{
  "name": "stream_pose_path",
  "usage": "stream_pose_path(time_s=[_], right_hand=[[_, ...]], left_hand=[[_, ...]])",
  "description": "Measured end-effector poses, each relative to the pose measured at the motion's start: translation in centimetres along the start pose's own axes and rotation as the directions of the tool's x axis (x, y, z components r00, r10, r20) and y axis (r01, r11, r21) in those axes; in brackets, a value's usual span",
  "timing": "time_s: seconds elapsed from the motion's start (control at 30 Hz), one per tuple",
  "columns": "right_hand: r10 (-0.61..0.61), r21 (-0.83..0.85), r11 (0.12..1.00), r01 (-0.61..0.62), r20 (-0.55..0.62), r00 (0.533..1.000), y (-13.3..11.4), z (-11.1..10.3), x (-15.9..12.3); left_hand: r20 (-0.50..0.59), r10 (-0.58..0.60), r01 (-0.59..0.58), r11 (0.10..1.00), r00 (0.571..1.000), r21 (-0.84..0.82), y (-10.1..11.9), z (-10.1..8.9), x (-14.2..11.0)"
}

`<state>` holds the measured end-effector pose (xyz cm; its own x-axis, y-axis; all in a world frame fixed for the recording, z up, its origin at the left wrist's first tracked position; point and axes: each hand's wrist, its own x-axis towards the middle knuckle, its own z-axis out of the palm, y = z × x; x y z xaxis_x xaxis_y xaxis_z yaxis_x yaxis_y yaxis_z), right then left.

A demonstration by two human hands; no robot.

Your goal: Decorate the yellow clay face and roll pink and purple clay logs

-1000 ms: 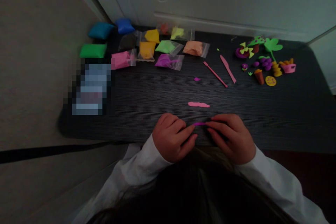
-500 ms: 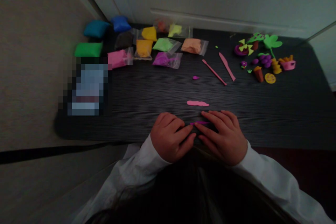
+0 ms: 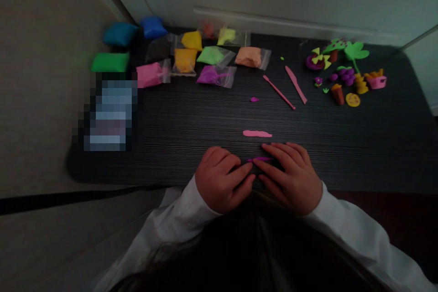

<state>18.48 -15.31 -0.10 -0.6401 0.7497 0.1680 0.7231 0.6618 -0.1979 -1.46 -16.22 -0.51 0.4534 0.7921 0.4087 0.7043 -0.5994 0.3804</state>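
Observation:
A thin strip of purple modelling clay lies on the dark table near its front edge. My left hand rests at its left end, index fingertip touching it, thumb apart and the other fingers curled. Over the strip my right hand is spread, with the index fingertip on the clay near the left end and longer fingers reaching past its right end. Neither hand pinches the strip. Just beyond lies a flattened pink clay strip. A small purple clay piece sits farther back.
Two pink modelling tools lie behind the hands. Bagged clay in several colours fills the back left, beside a blurred phone-like screen. Finished clay figures stand at the right. A white panelled surface borders the table's back.
My right hand has shifted left and now spreads over the purple strip instead of holding its right end. The left hand stays nearly in place. The view has shifted slightly.

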Motion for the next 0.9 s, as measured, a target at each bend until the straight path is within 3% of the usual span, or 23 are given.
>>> stream_pose_path(time_s=[0.6,0.9], right_hand=[[-0.004,0.008,1.000,0.004,0.001,1.000,-0.04,0.09,-0.07],[0.042,0.029,0.999,-0.039,-0.089,0.995,0.08,-0.36,-0.26]], left_hand=[[0.031,-0.030,0.027,0.996,0.999,0.091,-0.05,0.27,0.10],[0.048,-0.031,0.028,0.997,0.998,0.069,0.01,0.22,0.05]])
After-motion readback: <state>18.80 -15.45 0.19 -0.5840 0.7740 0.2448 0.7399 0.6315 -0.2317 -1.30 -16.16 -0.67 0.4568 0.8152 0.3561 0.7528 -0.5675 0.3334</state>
